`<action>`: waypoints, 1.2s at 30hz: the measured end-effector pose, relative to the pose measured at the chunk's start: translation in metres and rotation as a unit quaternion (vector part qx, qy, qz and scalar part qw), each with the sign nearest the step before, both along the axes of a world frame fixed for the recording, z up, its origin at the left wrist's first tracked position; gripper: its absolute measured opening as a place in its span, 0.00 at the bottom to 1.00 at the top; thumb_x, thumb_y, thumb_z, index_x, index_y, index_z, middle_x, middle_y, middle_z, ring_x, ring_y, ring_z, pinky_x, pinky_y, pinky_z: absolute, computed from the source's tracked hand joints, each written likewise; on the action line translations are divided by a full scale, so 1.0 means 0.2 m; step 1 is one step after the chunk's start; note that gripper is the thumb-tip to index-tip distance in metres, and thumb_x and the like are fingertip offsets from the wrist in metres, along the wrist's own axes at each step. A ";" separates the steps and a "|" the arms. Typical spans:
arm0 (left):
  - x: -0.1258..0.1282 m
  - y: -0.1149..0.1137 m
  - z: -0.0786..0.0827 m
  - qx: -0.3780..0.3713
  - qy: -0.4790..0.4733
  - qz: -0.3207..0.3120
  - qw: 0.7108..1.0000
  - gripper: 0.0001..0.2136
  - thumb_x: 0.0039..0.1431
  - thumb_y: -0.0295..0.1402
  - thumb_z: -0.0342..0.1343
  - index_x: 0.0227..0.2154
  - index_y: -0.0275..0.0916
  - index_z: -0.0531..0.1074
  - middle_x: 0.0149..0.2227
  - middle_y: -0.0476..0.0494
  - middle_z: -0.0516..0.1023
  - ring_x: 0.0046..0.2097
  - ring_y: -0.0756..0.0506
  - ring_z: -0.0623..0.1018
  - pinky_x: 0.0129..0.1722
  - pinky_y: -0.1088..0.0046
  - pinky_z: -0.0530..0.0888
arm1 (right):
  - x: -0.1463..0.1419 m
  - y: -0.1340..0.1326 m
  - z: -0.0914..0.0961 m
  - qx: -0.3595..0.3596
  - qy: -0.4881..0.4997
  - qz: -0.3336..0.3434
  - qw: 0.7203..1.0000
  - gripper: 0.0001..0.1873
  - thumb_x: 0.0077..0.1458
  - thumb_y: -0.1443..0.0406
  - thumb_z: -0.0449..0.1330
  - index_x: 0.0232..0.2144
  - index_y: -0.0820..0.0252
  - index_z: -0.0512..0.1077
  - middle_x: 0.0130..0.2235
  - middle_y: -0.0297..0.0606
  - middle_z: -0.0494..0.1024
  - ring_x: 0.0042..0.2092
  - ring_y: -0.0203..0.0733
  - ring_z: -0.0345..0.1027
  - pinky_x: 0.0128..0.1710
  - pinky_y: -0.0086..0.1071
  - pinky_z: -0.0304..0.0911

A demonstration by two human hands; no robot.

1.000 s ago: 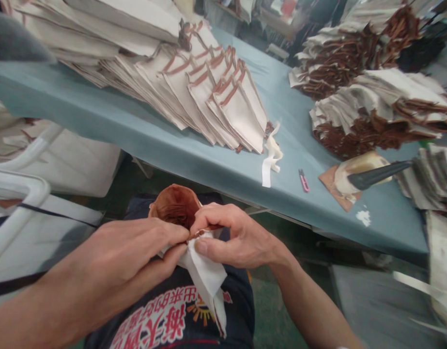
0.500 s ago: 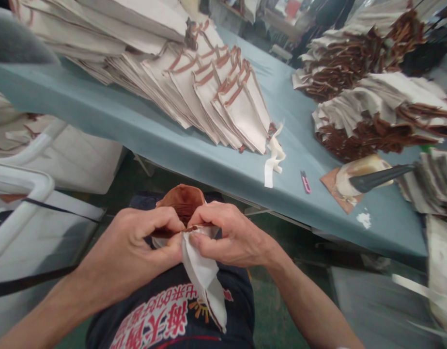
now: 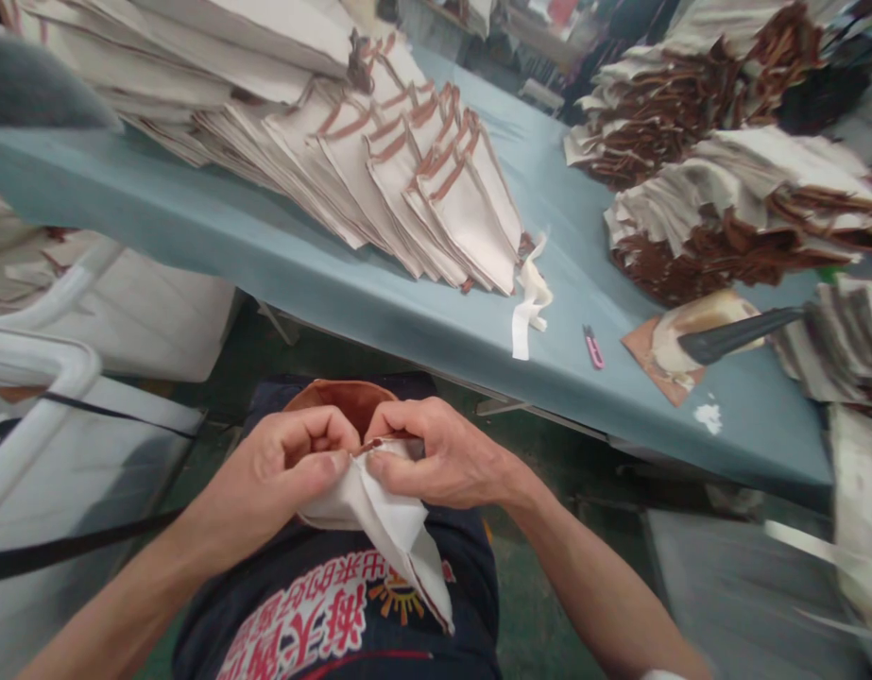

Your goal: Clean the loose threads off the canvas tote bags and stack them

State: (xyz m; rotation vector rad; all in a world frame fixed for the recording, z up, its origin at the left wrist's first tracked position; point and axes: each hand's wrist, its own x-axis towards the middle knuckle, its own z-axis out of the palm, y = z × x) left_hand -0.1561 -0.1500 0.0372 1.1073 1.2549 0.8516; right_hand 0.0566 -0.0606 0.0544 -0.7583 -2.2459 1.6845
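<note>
Between my hands, over my lap, is a sewn fabric piece (image 3: pixel 397 515), white on one side and rust-brown on the other. My left hand (image 3: pixel 298 463) pinches its brown-trimmed edge between thumb and fingers. Close beside it, my right hand (image 3: pixel 436 453) grips the same edge, thumb on the white side. The brown side bulges up behind my fingers, and a white pointed flap hangs down over my dark printed apron (image 3: pixel 336 604). My fingertips hide the spot where the edge is pinched.
On the blue-covered table (image 3: pixel 421 312) lie overlapping white pieces with brown trim (image 3: pixel 470 217), white strips (image 3: pixel 530 302), a pink thread snipper (image 3: pixel 592 348) and a glue pot with a black-handled brush (image 3: pixel 726 335). Brown-and-white stacks (image 3: pixel 747 208) stand right. A white-railed cart (image 3: pixel 39 368) is at left.
My left hand has turned slightly and its thumb lies flatter along the edge. More of the white side shows beneath it. The view has shifted a little.
</note>
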 end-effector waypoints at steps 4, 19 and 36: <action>-0.01 -0.01 0.02 0.086 0.128 0.001 0.988 0.12 0.60 0.41 0.57 0.24 0.41 0.72 0.22 0.55 0.69 0.24 0.51 0.66 0.23 0.78 0.62 | -0.02 0.00 0.01 0.022 -0.015 -0.001 1.000 0.03 0.58 0.64 0.62 0.32 0.55 0.70 0.28 0.25 0.68 0.30 0.34 0.59 0.34 0.30 0.54; -0.18 0.11 0.16 0.291 0.333 -0.090 0.893 0.11 0.68 0.35 0.56 0.36 0.44 0.85 0.28 0.58 0.87 0.26 0.51 0.82 0.28 0.80 0.72 | 0.01 -0.05 0.05 -0.016 -0.024 -0.043 0.999 0.03 0.57 0.63 0.61 0.32 0.56 0.73 0.28 0.27 0.69 0.30 0.34 0.60 0.33 0.30 0.54; -0.11 0.04 0.19 0.418 0.316 -0.176 0.833 0.15 0.77 0.27 0.50 0.40 0.43 0.82 0.36 0.50 0.91 0.34 0.48 0.89 0.35 0.77 0.79 | 0.04 -0.04 0.02 -0.093 0.011 -0.026 0.995 0.06 0.58 0.62 0.63 0.35 0.59 0.76 0.29 0.28 0.72 0.31 0.33 0.60 0.30 0.26 0.56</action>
